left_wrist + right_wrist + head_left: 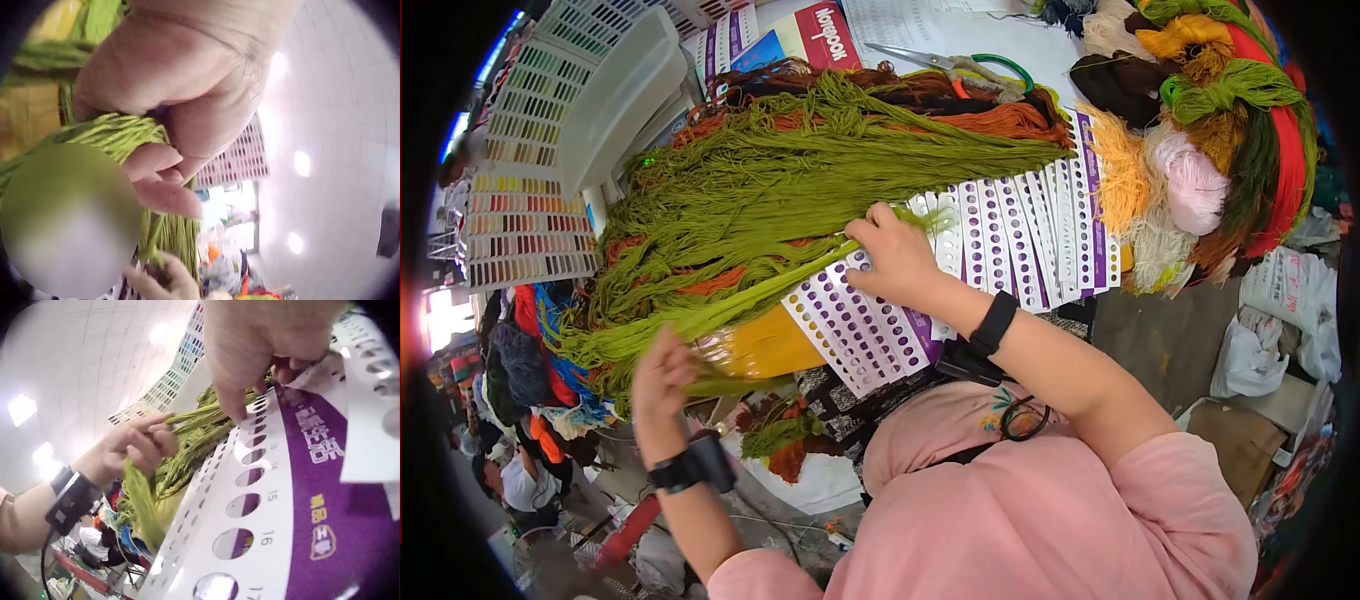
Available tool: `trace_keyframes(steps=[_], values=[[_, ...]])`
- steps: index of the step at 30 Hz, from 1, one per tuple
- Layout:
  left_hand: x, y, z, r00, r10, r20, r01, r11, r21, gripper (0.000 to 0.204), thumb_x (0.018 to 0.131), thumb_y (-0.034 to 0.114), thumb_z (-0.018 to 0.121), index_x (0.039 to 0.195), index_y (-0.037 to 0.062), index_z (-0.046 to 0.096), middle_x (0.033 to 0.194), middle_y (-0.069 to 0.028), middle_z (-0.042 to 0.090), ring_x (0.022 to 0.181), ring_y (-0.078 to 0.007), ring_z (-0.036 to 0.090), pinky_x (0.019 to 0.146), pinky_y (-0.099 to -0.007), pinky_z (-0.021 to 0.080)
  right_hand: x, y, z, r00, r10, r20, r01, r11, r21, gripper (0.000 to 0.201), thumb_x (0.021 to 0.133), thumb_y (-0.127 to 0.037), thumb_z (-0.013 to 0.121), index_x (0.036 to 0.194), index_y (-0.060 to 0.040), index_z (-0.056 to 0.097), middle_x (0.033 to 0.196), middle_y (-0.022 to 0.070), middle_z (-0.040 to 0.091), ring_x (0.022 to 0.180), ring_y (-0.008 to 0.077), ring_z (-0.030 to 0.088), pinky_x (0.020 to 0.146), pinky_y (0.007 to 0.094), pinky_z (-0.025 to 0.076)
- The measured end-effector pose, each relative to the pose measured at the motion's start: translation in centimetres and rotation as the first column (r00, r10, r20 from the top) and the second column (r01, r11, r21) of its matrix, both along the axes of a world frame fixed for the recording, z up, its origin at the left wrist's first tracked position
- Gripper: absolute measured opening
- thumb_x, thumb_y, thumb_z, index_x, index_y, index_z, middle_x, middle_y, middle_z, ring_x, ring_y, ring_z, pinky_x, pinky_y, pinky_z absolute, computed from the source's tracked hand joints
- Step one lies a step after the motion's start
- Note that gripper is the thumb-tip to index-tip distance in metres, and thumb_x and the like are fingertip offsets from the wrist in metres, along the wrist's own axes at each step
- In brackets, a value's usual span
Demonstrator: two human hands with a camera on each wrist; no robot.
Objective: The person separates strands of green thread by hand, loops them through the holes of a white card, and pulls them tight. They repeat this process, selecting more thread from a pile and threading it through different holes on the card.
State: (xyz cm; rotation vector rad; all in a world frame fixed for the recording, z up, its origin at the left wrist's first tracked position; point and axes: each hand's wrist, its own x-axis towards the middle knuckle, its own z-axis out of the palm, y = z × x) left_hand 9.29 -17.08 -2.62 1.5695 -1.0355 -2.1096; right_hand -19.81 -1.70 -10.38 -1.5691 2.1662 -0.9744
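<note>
My left hand (662,385), blurred in the head view, curls round one end of a bundle of olive-green thread (775,283). In the left wrist view, the green strands (122,134) loop through its fingers. The bundle stretches across to my right hand (897,257), which pinches it between thumb and fingers, with loose ends poking out beyond. Under the right hand lies a white and purple card with rows of numbered holes (855,345). More such cards (1020,235) fan out to the right. A large heap of green thread (750,170) lies just behind the bundle.
Green-handled scissors (1000,75) and a red notebook (825,35) lie behind the heap. A white plastic tray (625,100) and colour charts (520,215) stand at the left. Coloured skeins (1195,180) pile up at the right. Shiny yellow material (765,345) is at the front edge.
</note>
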Motion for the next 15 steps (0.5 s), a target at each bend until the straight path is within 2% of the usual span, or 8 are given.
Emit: trace_keyframes(steps=[3,5,6,8,10,11,12,15], values=[[4.9,-3.2,4.3,0.938,0.195,-0.285,-0.202,0.979,0.005,0.020,0.085,0.024,0.047,0.070,0.0107,0.046,0.049,0.0069,0.035,0.037,-0.0019,0.028,0.034,-0.0152,0.022,0.0,-0.1,0.3,1.000,0.015,0.010,-0.015,1.000,0.025,0.036,0.056,-0.021,0.064,0.087,-0.0069,0.053,0.084,0.0113,0.043,0.081,0.0277,0.046,0.069,0.0372,0.036],[7.3,-5.2,5.3,0.760,0.521,-0.389,-0.548,0.835,0.048,0.018,0.087,0.020,0.044,0.073,0.0088,0.047,0.049,0.0072,0.033,0.037,-0.0013,0.028,0.035,-0.0147,0.023,0.1,-0.2,0.5,1.000,0.015,0.001,-0.015,0.999,0.029,0.035,0.056,-0.020,0.064,0.086,-0.0064,0.053,0.083,0.0115,0.043,0.081,0.0275,0.045,0.070,0.0373,0.036],[10.8,-7.7,4.7,0.689,0.528,-0.497,-0.569,0.818,0.081,0.016,0.086,0.018,0.044,0.076,0.0061,0.049,0.050,0.0068,0.034,0.038,-0.0007,0.028,0.036,-0.0138,0.023,0.3,-0.1,0.5,1.000,0.003,-0.020,-0.003,1.000,0.012,0.035,0.054,-0.020,0.065,0.085,-0.0059,0.053,0.082,0.0114,0.044,0.079,0.0276,0.045,0.069,0.0371,0.037],[13.7,-7.7,4.4,0.846,0.435,-0.308,-0.513,0.820,-0.255,0.011,0.083,0.016,0.050,0.083,0.0052,0.051,0.053,0.0052,0.037,0.040,-0.0001,0.030,0.036,-0.0141,0.023,0.4,0.0,0.3,1.000,0.000,-0.020,0.000,1.000,-0.013,0.036,0.054,-0.019,0.065,0.086,-0.0052,0.054,0.081,0.0113,0.044,0.079,0.0280,0.045,0.069,0.0372,0.037],[7.3,-1.3,5.6,0.950,0.301,-0.088,-0.309,0.847,-0.433,0.013,0.079,0.015,0.055,0.087,0.0055,0.053,0.058,0.0024,0.045,0.043,-0.0006,0.031,0.036,-0.0142,0.024,0.1,0.1,0.4,0.999,0.030,0.021,-0.030,0.999,-0.015,0.035,0.056,-0.021,0.065,0.086,-0.0054,0.053,0.084,0.0108,0.045,0.083,0.0275,0.044,0.072,0.0372,0.036],[2.4,3.0,6.0,0.903,0.429,-0.009,-0.388,0.810,-0.440,0.013,0.079,0.015,0.055,0.087,0.0057,0.053,0.064,-0.0018,0.054,0.044,-0.0021,0.034,0.038,-0.0144,0.027,0.1,0.3,0.3,0.998,0.050,0.044,-0.050,0.999,-0.012,0.035,0.058,-0.022,0.065,0.086,-0.0055,0.053,0.085,0.0106,0.045,0.086,0.0272,0.044,0.074,0.0372,0.035],[-0.2,5.8,5.5,0.921,0.389,-0.010,-0.372,0.875,-0.310,0.018,0.080,0.017,0.055,0.093,0.0049,0.052,0.076,-0.0056,0.059,0.044,-0.0031,0.037,0.039,-0.0154,0.030,0.5,0.5,0.2,0.999,0.024,0.023,-0.022,0.996,-0.085,0.032,0.059,-0.019,0.065,0.086,-0.0055,0.054,0.087,0.0107,0.046,0.086,0.0266,0.045,0.074,0.0362,0.037],[-4.8,12.3,3.7,0.942,0.212,-0.259,-0.237,0.969,-0.072,0.035,0.087,0.026,0.041,0.108,-0.0014,0.046,0.098,-0.0120,0.055,0.081,-0.0157,0.055,0.065,-0.0262,0.045,1.3,1.6,1.3,0.950,0.101,0.297,-0.067,0.990,-0.125,0.028,0.060,-0.014,0.064,0.085,-0.0063,0.055,0.090,0.0115,0.045,0.088,0.0269,0.046,0.074,0.0353,0.038]])
